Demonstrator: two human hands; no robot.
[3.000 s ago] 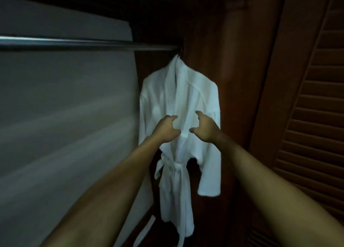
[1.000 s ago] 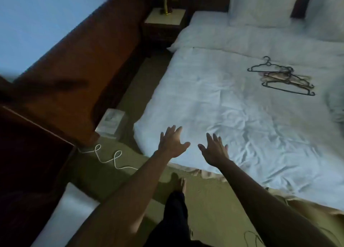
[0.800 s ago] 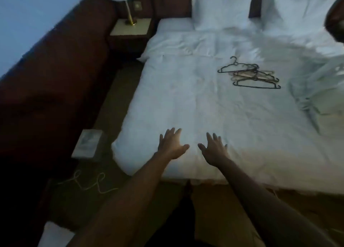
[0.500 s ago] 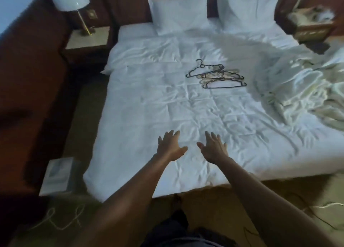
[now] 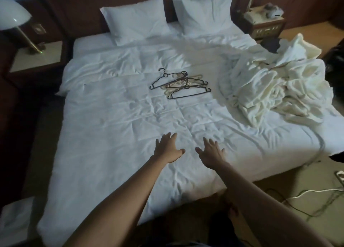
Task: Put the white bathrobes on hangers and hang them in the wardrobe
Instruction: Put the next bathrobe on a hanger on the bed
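View swung to crumpled bathrobes (image 5: 275, 84); wire-thin hangers (image 5: 181, 84).

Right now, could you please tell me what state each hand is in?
Left hand: open, fingers spread, holding nothing, over the bed.
Right hand: open, fingers spread, holding nothing.

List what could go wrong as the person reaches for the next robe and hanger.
The hangers lie crossed in a pile on the bed, so lifting one may drag others along by their hooks. The bathrobes are heaped together at the bed's right edge; pulling one could tug the rest toward the floor. Cables trail on the floor near that side, a possible trip hazard. Both the left hand and right hand are empty.
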